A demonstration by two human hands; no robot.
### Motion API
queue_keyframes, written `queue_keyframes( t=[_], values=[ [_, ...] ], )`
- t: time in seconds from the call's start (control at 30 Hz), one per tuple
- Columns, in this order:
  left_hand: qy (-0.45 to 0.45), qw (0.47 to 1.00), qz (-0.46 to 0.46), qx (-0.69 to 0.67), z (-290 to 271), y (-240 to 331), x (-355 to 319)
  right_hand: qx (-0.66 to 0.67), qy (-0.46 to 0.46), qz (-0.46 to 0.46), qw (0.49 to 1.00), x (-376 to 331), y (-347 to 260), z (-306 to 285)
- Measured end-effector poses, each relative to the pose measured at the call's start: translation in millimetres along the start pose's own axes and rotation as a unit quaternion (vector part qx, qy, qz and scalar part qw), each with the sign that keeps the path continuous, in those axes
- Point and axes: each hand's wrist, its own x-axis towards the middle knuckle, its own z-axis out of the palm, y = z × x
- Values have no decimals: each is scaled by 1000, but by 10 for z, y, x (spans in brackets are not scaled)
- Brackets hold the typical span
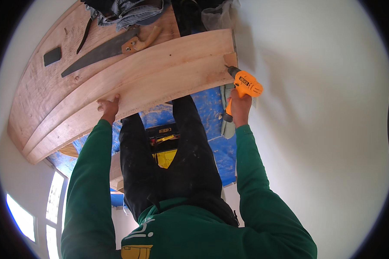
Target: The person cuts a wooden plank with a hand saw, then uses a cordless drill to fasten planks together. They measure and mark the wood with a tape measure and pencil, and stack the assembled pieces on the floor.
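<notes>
A person's green-sleeved arms (90, 172) reach forward, well apart, above parted legs (136, 162). The left hand (110, 108) spreads its thumb from its fingers; the right hand (241, 104), wrist nearly straight, curls in a grip.

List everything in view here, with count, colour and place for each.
Drill: 1, orange and black, right hand, beside the boards' right end
Wooden boards: several, exact count unclear, light brown, across upper left
Handsaw: 1, grey blade, brown handle, on the wood
Flat rectangular item: 1, dark grey, left of handsaw
Curved strip: 1, black, above handsaw
Cloth pile: 1, grey-blue, top edge
Plastic bag: 1, translucent, top, near wall
Wall: 1, whitish, right
Sheeting: count unclear, blue, below boards
Window panes: at least 3, bright white, lower left
Trousers: 1 pair, black, centre
Sleeves: 2, green, either side
Left hand: 1, bare, at boards' near edge
Right hand: 1, bare, around drill handle
</notes>
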Motion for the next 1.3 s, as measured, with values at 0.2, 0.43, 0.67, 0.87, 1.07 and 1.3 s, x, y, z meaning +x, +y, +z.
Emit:
queue_keyframes(
  t=[0.2, 0.43, 0.67, 0.87, 1.07, 1.3],
  values=[
    [-2, 1000, -19, 0, 28, 8, 11, -95, -45, -5, 994, -1, -189, -108],
    [24, 999, -2, -46, 108, -83, 51, -41, -85, 52, 994, 160, -342, 15],
    [25, 998, -13, -52, 133, -43, 15, -14, -40, 99, 994, 173, -252, 128],
    [49, 998, 2, -30, 194, -59, 20, -116, -69, 38, 990, 271, -311, 16],
    [42, 998, -14, -36, 175, -31, -21, -255, -104, 39, 961, 397, -356, -120],
    [45, 998, -14, -36, 183, -40, 17, -256, -135, 21, 957, 432, -435, -236]
  ],
)
